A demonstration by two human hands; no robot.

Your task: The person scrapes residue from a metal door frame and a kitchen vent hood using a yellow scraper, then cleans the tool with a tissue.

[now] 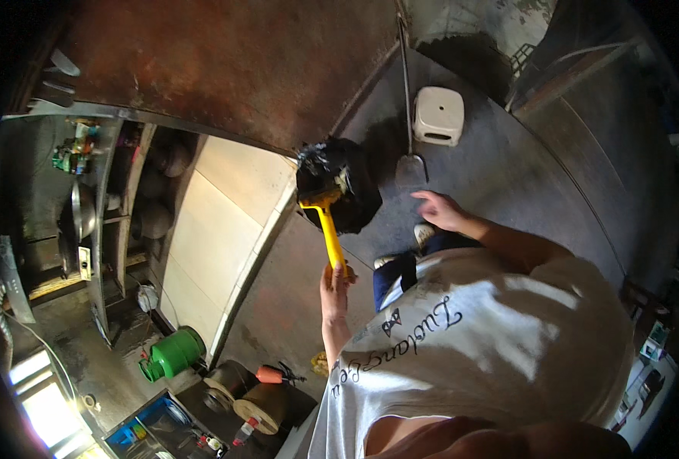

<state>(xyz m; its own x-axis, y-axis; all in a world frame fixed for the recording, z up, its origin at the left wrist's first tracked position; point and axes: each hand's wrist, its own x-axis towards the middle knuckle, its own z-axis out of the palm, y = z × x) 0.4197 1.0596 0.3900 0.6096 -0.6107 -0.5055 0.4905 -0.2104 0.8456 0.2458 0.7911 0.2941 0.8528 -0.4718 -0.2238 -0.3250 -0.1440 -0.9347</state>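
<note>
My left hand [335, 287] grips the lower end of a yellow plastic-handled tool [330, 235]. Its wide head reaches into the mouth of a bin or container lined with a black plastic bag [362, 201]. Something pale lies inside the bag, too blurred to name, and the tool's working edge cannot be made out. My right hand [444, 212] hovers above the floor to the right of the bag, holding nothing, with the forefinger stretched out.
Beyond my right hand, a long-handled shovel [409, 115] leans beside a white plastic stool [440, 115]. A brown tabletop [219, 69] stands ahead. To the left are a tiled side [225, 224], wooden shelving [127, 229] and a green gas cylinder [176, 353].
</note>
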